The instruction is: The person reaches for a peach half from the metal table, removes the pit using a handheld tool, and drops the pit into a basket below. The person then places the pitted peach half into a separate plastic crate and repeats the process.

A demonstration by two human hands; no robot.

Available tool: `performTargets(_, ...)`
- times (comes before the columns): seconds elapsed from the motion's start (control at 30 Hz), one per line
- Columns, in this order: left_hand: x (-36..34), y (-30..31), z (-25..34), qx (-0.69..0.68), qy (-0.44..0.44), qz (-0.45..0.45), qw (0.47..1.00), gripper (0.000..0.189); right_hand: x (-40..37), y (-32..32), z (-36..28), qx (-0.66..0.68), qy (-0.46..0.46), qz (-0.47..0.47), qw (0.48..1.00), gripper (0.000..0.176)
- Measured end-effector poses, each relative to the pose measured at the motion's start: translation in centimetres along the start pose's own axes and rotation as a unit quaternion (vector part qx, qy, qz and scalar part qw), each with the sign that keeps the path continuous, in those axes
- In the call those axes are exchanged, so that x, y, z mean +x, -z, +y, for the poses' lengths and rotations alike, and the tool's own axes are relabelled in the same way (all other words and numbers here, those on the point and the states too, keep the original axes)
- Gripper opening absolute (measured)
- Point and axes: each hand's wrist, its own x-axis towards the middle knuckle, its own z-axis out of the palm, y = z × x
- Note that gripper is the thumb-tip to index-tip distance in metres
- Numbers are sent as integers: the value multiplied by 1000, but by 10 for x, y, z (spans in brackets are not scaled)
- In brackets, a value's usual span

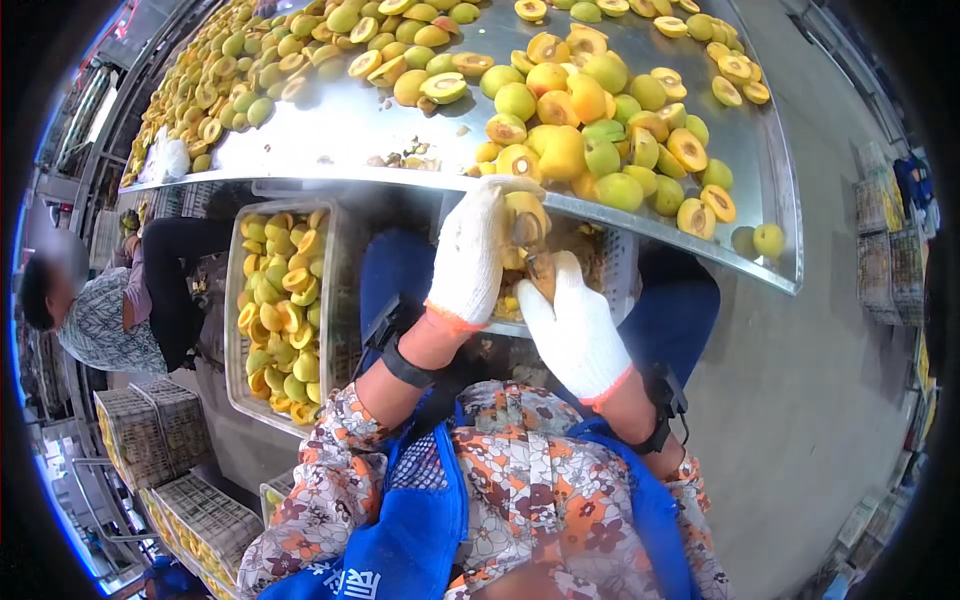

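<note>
My left hand (470,255), in a white glove with an orange cuff, holds a yellow fruit (524,215) at the metal table's front edge. My right hand (575,330), gloved the same way, is closed around a small tool (541,272) with a brownish handle, whose metal end reaches up to the fruit. Both hands are close together over a crate (618,275) between my knees, with yellow-brown pieces inside. Just beyond them, whole and halved yellow-green fruits (560,150) are heaped on the table.
The metal table (330,140) spans the front, with more halved fruits at its far left. A crate of fruit halves (235,330) stands left of my legs. Another person (120,310) sits at the far left. Stacked crates (155,430) stand at lower left, others (890,260) at far right.
</note>
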Motion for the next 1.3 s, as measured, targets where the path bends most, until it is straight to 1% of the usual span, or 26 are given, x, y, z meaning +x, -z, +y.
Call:
performTargets(0.07, -2, -4, 3, 6, 7, 14, 1000, 41, -3, -1, 1, -24, 37, -2, 999, 43)
performTargets(0.13, -5, -6, 4, 12, 14, 29, 999, 40, -5, -1, -3, 34, -17, -13, 999, 46)
performTargets(0.2, -8, -4, 3, 146, -51, 34, 987, 34, -8, -3, -2, 53, -24, -12, 998, 47)
performTargets(0.23, -9, -4, 4, 147, -50, 34, 987, 34, -9, -4, -1, 73, -31, -11, 997, 47)
performTargets(0.33, -7, 2, 0, 78, -17, 17, 997, 35, -15, -6, 3, 58, -3, -18, 998, 49)
performTargets(0.4, 0, 11, -7, 57, 63, -59, 995, 36, -19, -5, 6, 62, -4, -37, 997, 49)
performTargets(0.43, 1, 12, -9, 57, 64, -59, 995, 36, -19, -5, 7, 64, -1, -57, 996, 49)
performTargets(0.47, 4, 11, -1, 49, 104, -88, 989, 44, -18, -3, 10, 65, -1, -57, 996, 49)
performTargets(0.53, 6, 7, 7, 42, 144, -119, 982, 53, -17, 0, 16, 182, -83, -150, 968, 48)
performTargets(0.57, 4, 1, 8, -81, 183, -76, 977, 50, -15, 1, 13, 182, -82, -149, 968, 48)
performTargets(0.6, 2, -6, 9, -203, 220, -31, 954, 47, -12, 2, 4, 168, -114, -95, 974, 47)
performTargets(0.63, -3, -12, 9, -202, 221, -32, 954, 47, -11, 2, 0, 155, -147, -40, 976, 45)
performTargets(0.7, -13, -21, 8, -8, 63, 31, 998, 37, -15, -5, 8, 152, -125, -34, 980, 43)
performTargets(0.73, -14, -16, 5, -36, 68, 17, 997, 26, -19, -7, 14, 193, -135, -64, 970, 43)
performTargets(0.77, -12, -13, 7, -35, 65, 18, 997, 26, -20, -7, 12, 233, -144, -92, 957, 43)
performTargets(0.8, -11, -11, 7, -36, 109, -19, 993, 26, -23, 1, 7, 366, -222, -128, 894, 35)
performTargets(0.83, -10, -10, 8, -37, 154, -55, 986, 28, -24, 4, 4, 366, -222, -129, 895, 35)
performTargets(0.9, -15, -20, 11, -19, 161, -36, 986, 29, -27, 6, 1, 505, -281, -149, 802, 23)
performTargets(0.97, -21, -29, 5, 85, 31, 42, 995, 32, -27, 6, -3, 524, -294, -147, 786, 18)
performTargets(1.03, -18, -28, -2, 83, 45, 44, 995, 33, -28, 6, -2, 542, -306, -143, 769, 14)
performTargets(1.1, -13, -21, -4, 17, 170, -50, 984, 32, -29, 7, 2, 590, -323, -170, 720, 9)
performTargets(1.13, -16, -23, -4, 47, 127, -39, 990, 32, -30, 8, 4, 590, -321, -171, 721, 9)
performTargets(1.2, -19, -25, -6, 39, 87, -27, 995, 34, -32, 9, 7, 659, -337, -216, 637, 11)
performTargets(1.23, -22, -25, -8, 30, 48, -19, 998, 35, -32, 10, 9, 660, -338, -216, 635, 11)
performTargets(1.27, -21, -23, -10, 30, 49, -19, 998, 35, -30, 11, 11, 700, -336, -244, 581, 13)
performTargets(1.3, -18, -20, -12, -68, 70, -60, 993, 34, -29, 12, 12, 736, -334, -270, 523, 15)
